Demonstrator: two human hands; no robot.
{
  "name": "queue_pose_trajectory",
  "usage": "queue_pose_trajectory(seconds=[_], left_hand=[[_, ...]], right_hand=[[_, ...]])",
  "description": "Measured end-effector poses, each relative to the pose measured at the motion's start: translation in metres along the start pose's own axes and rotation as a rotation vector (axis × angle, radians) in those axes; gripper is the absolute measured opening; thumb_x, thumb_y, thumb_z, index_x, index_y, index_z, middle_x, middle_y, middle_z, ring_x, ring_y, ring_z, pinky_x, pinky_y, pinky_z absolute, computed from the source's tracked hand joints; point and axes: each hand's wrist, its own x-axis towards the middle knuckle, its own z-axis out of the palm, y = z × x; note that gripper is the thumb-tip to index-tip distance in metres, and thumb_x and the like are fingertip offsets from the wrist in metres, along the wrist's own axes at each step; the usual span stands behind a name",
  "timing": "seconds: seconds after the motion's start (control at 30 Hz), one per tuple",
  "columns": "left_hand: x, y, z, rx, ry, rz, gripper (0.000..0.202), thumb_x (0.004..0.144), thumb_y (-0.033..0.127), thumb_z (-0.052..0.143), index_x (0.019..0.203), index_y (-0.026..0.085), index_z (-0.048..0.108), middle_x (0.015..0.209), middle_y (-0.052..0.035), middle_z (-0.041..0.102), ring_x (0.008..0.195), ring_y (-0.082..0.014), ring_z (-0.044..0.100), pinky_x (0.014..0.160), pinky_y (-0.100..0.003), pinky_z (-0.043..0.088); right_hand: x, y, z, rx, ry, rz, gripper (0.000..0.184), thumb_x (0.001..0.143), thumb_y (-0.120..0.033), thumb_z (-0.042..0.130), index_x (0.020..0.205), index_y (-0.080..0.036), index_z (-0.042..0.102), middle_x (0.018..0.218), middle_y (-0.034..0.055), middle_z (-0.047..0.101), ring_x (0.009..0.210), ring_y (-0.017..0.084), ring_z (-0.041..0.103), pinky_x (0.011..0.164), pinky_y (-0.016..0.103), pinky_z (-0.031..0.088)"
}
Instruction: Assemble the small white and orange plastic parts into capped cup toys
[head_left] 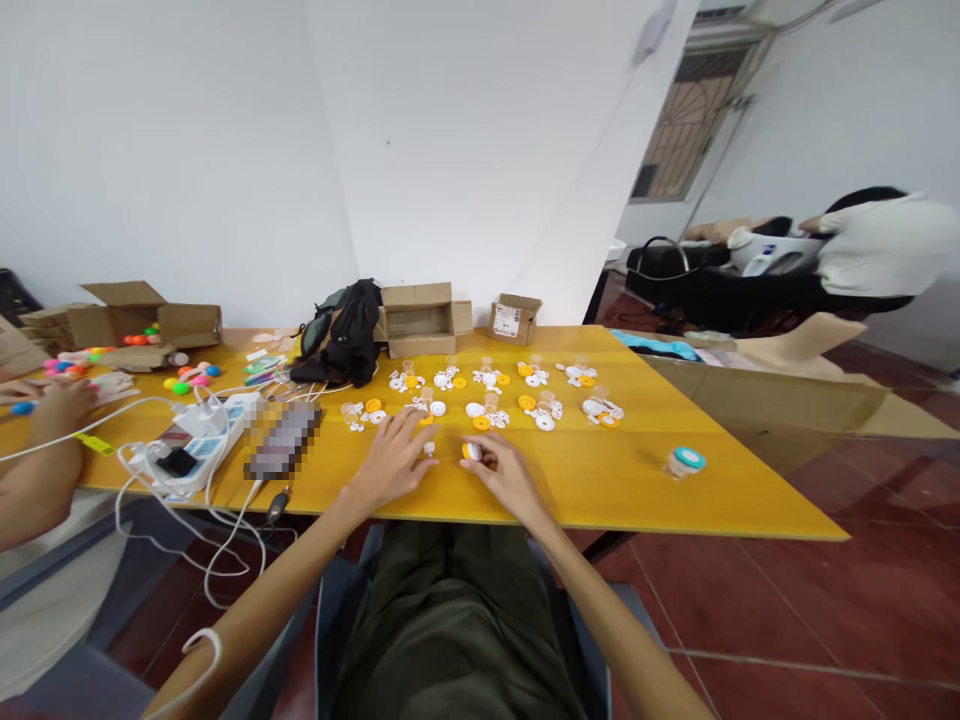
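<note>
I sit at a yellow wooden table (600, 480). My left hand (394, 455) rests palm down on it with fingers spread, its fingertips by a small orange and white part (429, 420). My right hand (506, 470) pinches a small round orange and white piece (471, 451) at the near edge. Beyond my hands lie two rows of little sets (487, 395), each made of white discs, orange caps and small clear cups. A clear jar with a teal lid (685, 461) stands alone to the right.
A power strip with white cables (202, 440) and a blurred phone (283, 440) lie left. A black bag (346, 335) and open cardboard boxes (417, 318) line the far edge. Another person's hands (52, 405) work at the left among coloured balls. Someone in white (877, 250) is far right.
</note>
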Motion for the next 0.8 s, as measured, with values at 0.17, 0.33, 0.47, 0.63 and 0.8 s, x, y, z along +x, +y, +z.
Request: queue_pose_trajectory(seconds=[0.17,0.33,0.47,0.63,0.8], left_hand=[[-0.026,-0.021,-0.003,-0.096,0.117,-0.259,0.056,0.087,0.032,0.069,0.14,0.028,0.053,0.148,-0.0133,0.048,0.139,-0.0362,0.042,0.109,-0.055,0.043],[-0.034,-0.042,0.002,-0.368,0.029,-0.305,0.041,0.087,0.02,0.061,0.128,0.025,0.063,0.119,-0.0085,0.064,0.109,-0.0247,0.065,0.1,-0.041,0.053],[-0.026,-0.041,0.006,-0.486,-0.008,-0.315,0.035,0.088,0.017,0.058,0.122,0.022,0.066,0.1,-0.0066,0.069,0.09,-0.0227,0.067,0.09,-0.039,0.057],[-0.015,-0.036,0.01,-0.479,-0.026,-0.265,0.039,0.088,0.016,0.06,0.127,0.023,0.062,0.115,-0.0079,0.068,0.106,-0.0239,0.065,0.099,-0.041,0.053],[-0.012,-0.024,0.01,-0.296,0.048,-0.166,0.042,0.087,0.021,0.068,0.128,0.026,0.062,0.14,-0.0098,0.056,0.133,-0.0298,0.048,0.113,-0.05,0.042]], right_hand=[[0.001,0.003,0.001,-0.019,0.017,-0.008,0.017,0.075,-0.032,0.072,0.091,-0.026,0.072,0.087,0.002,0.07,0.074,0.02,0.063,0.074,0.035,0.055],[0.002,0.011,0.004,0.077,0.038,0.047,0.023,0.073,-0.032,0.072,0.095,-0.026,0.066,0.092,0.0025,0.069,0.079,0.021,0.065,0.078,0.036,0.055],[0.001,0.009,0.002,0.05,0.016,-0.002,0.025,0.076,-0.03,0.067,0.101,-0.027,0.068,0.099,0.0045,0.07,0.089,0.024,0.066,0.083,0.038,0.055],[0.001,0.005,0.0,-0.06,-0.008,0.023,0.015,0.075,-0.028,0.066,0.09,-0.026,0.069,0.087,0.0029,0.072,0.081,0.024,0.065,0.084,0.04,0.052],[0.001,0.01,0.003,-0.134,0.047,0.003,0.014,0.074,-0.024,0.07,0.088,-0.026,0.07,0.094,0.0049,0.075,0.092,0.027,0.067,0.089,0.041,0.052]])
